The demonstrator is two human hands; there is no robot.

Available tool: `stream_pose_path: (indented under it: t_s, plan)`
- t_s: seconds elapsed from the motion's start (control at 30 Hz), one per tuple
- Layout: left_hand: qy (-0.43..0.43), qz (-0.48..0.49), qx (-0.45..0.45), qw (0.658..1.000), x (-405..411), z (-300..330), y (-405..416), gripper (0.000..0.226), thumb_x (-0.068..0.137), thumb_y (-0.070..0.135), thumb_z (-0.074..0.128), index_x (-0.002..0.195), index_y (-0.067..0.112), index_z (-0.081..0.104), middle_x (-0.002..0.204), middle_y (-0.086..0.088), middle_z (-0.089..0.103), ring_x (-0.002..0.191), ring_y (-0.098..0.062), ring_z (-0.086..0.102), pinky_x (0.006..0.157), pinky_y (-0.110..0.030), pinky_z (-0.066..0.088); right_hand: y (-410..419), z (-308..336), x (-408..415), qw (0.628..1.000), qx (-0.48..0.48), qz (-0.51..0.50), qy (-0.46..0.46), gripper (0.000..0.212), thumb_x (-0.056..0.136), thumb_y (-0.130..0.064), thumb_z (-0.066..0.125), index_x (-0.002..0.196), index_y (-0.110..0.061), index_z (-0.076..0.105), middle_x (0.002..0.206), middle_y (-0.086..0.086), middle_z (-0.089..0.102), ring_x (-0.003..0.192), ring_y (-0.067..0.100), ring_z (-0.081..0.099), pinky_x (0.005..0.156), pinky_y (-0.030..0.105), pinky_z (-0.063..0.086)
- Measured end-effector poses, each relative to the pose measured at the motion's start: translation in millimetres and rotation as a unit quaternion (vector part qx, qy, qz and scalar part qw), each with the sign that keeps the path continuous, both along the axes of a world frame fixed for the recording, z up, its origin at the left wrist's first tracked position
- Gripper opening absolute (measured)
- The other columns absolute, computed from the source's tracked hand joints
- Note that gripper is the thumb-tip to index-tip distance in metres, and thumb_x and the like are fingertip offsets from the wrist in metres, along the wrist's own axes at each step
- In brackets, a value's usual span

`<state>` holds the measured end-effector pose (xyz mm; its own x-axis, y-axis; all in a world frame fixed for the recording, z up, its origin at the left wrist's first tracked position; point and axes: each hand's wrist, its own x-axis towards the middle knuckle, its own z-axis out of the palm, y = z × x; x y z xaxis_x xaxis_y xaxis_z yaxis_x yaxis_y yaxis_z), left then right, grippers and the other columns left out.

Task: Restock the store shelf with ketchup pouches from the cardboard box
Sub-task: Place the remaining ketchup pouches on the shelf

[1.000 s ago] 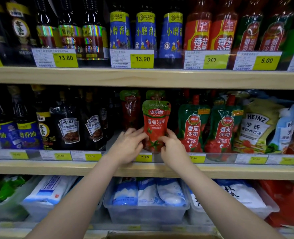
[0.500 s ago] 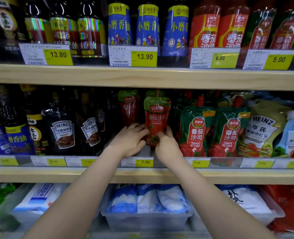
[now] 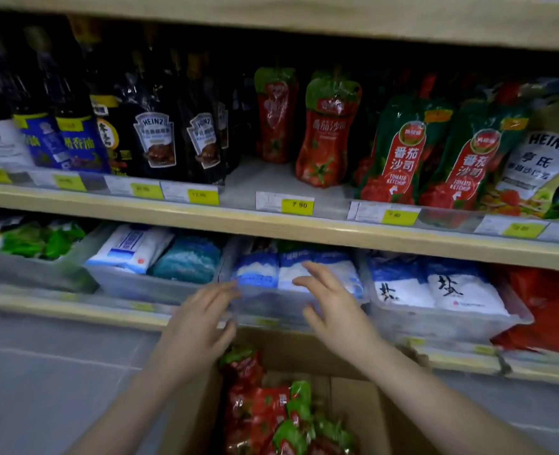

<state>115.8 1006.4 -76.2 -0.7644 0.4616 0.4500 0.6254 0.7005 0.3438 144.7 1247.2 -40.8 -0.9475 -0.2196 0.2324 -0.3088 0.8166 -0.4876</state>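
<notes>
I've let go of the ketchup pouch (image 3: 329, 133), now standing on the shelf (image 3: 271, 224) | left hand (image 3: 194, 336) and right hand (image 3: 335, 310) empty, fingers spread, dropping toward cardboard box (image 3: 353, 402) | more pouches (image 3: 271, 402) near, next pick due

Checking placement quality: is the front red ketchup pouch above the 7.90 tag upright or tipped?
Upright. The ketchup pouch stands on its base on the shelf, cap end up, label facing out, with neither hand touching it.
</notes>
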Motion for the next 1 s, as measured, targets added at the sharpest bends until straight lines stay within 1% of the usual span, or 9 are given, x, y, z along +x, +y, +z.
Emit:
stream_pose_path:
  t_s: [0.13, 0.23, 0.3, 0.5, 0.63, 0.73, 0.8, 0.9, 1.0]
  plan:
    - [-0.08, 0.033, 0.006, 0.996, 43, -58, -13, 0.041, 0.081, 0.032, 0.048, 0.12, 0.02, 0.049, 0.125, -0.003, 0.056, 0.116, -0.018, 0.048, 0.102, -0.027, 0.033, -5, -46, 22, 0.998, 0.018, 0.029, -0.062, 0.04, 0.088, -0.015, 0.049, 0.128, -0.016, 0.049, 0.143, 0.001, 0.038, 0.126, 0.019, 0.046, 0.101, 0.027, 0.036]
    - [-0.115, 0.063, -0.001, 0.991, 68, -85, -12, 0.048, 0.079, 0.032, 0.048, 0.126, 0.019, 0.045, 0.135, -0.007, 0.049, 0.126, -0.017, 0.04, 0.109, -0.024, 0.026, -9, -74, 34, 0.993, 0.026, 0.048, -0.107, 0.04, 0.086, -0.013, 0.051, 0.127, -0.014, 0.051, 0.136, 0.002, 0.044, 0.124, 0.017, 0.047, 0.101, 0.013, 0.027]
    - [-0.135, 0.088, -0.013, 0.987, 80, -100, -13, 0.055, 0.079, 0.035, 0.046, 0.131, 0.018, 0.042, 0.139, -0.008, 0.045, 0.128, -0.017, 0.035, 0.109, -0.021, 0.021, -11, -89, 40, 0.988, 0.025, 0.062, -0.136, 0.039, 0.086, -0.012, 0.052, 0.125, -0.013, 0.051, 0.133, 0.002, 0.046, 0.123, 0.016, 0.047, 0.099, 0.009, 0.023]
    - [-0.177, 0.115, -0.002, 0.977, 80, -130, -14, 0.058, 0.078, 0.034, 0.046, 0.135, 0.019, 0.041, 0.146, -0.002, 0.036, 0.135, -0.02, 0.026, 0.109, -0.041, 0.034, -25, -112, 32, 0.985, -0.004, 0.065, -0.157, 0.044, 0.09, -0.018, 0.053, 0.133, -0.018, 0.044, 0.136, -0.002, 0.046, 0.124, 0.014, 0.046, 0.105, 0.022, 0.032]
    - [-0.191, 0.12, 0.003, 0.974, 79, -132, -17, 0.058, 0.078, 0.037, 0.042, 0.133, 0.019, 0.044, 0.145, 0.0, 0.039, 0.136, -0.021, 0.026, 0.107, -0.037, 0.034, -44, -116, 17, 0.981, -0.014, 0.064, -0.18, 0.056, 0.09, -0.023, 0.055, 0.141, -0.022, 0.031, 0.145, 0.0, 0.039, 0.13, 0.015, 0.042, 0.106, 0.021, 0.028]
    - [-0.173, 0.109, 0.003, 0.979, 78, -131, -16, 0.053, 0.077, 0.032, 0.045, 0.129, 0.021, 0.044, 0.142, -0.001, 0.041, 0.133, -0.021, 0.03, 0.102, -0.035, 0.039, -55, -120, 6, 0.98, -0.01, 0.068, -0.189, 0.061, 0.091, -0.026, 0.054, 0.145, -0.02, 0.026, 0.147, 0.002, 0.037, 0.133, 0.017, 0.039, 0.109, 0.024, 0.026]
    - [-0.167, 0.105, 0.001, 0.98, 77, -131, -16, 0.051, 0.076, 0.029, 0.046, 0.126, 0.019, 0.046, 0.14, -0.002, 0.043, 0.131, -0.022, 0.032, 0.101, -0.036, 0.041, -61, -124, 0, 0.979, -0.006, 0.066, -0.191, 0.054, 0.092, -0.025, 0.053, 0.142, -0.017, 0.035, 0.137, 0.004, 0.045, 0.126, 0.019, 0.045, 0.107, 0.026, 0.031]
    - [-0.162, 0.11, -0.008, 0.981, 78, -131, -16, 0.05, 0.077, 0.032, 0.045, 0.124, 0.016, 0.052, 0.141, -0.004, 0.045, 0.131, -0.021, 0.03, 0.103, -0.04, 0.041, -64, -129, -6, 0.985, -0.01, 0.055, -0.165, 0.027, 0.091, -0.021, 0.054, 0.115, -0.01, 0.063, 0.1, 0.0, 0.051, 0.101, 0.019, 0.055, 0.095, 0.031, 0.043]
    - [-0.169, 0.119, -0.008, 0.978, 78, -130, -15, 0.05, 0.078, 0.035, 0.042, 0.122, 0.015, 0.056, 0.143, -0.003, 0.043, 0.132, -0.021, 0.028, 0.104, -0.041, 0.041, -60, -130, -9, 0.987, -0.023, 0.063, -0.149, 0.018, 0.09, -0.016, 0.057, 0.099, -0.008, 0.07, 0.092, 0.002, 0.059, 0.092, 0.021, 0.059, 0.086, 0.031, 0.047]
